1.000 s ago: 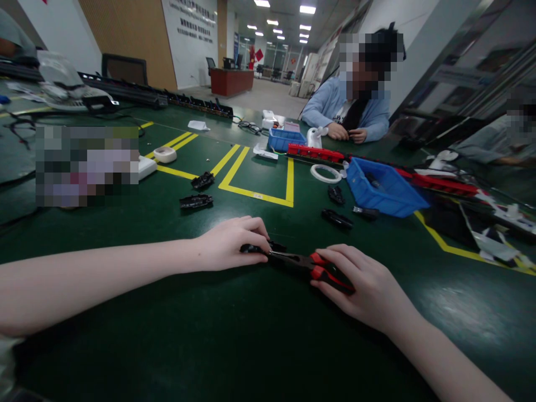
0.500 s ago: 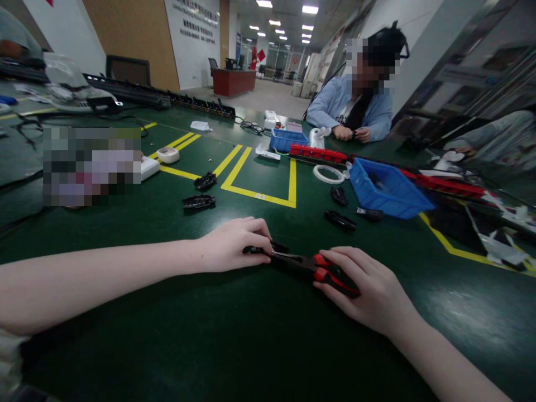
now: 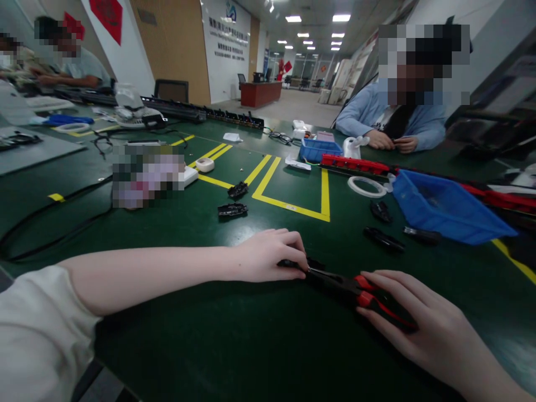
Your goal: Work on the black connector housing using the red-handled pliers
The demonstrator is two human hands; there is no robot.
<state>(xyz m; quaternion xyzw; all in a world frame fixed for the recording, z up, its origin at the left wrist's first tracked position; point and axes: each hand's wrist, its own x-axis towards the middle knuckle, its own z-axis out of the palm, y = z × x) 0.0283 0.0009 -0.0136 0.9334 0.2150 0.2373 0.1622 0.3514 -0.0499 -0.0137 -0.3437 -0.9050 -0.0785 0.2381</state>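
Observation:
My left hand (image 3: 276, 257) is closed on a small black part (image 3: 315, 263) low over the green table, its fingertips covering much of it. From the right, my right hand (image 3: 422, 312) grips red-and-black pliers (image 3: 365, 291). The pliers' jaws point left and reach the fingertips of my left hand at the black part. Whether the jaws touch the part is too small to tell. Two black pieces (image 3: 233, 210) lie beyond my left forearm. Further black pieces (image 3: 384, 239) rest beyond my right hand.
A blue bin (image 3: 452, 209) stands at the right, with a white ring (image 3: 367, 186) beside it. Red strips (image 3: 355, 165) run behind. Black cables (image 3: 54, 240) curve at the left. A person in blue (image 3: 360, 111) sits across the table (image 3: 234, 346).
The view has turned left, so hands and table objects appear further right. Both hands keep their hold, with the pliers' jaws still at my left fingertips.

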